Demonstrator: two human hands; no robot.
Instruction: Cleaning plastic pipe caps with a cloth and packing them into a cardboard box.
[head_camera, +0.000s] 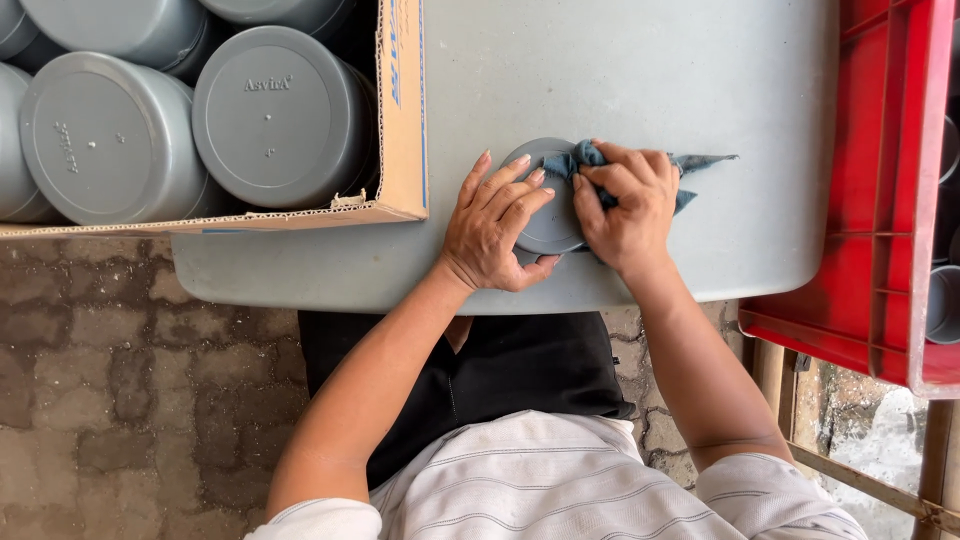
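Your left hand (495, 230) lies flat, fingers spread, pinning a smooth round grey plastic cap (545, 205) to the matte grey bench (640, 70). Your right hand (625, 205) is bunched around a crumpled blue-grey cloth (585, 158) on the cap. At the bench's left stands a brown corrugated cardboard box (400, 130) of larger grey caps (275, 115); at its right, a red ribbed plastic crate (880, 200).

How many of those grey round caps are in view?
6 at least: one cap on the table under both hands, five in the cardboard box at upper left, some cut off by the frame. More may be hidden.
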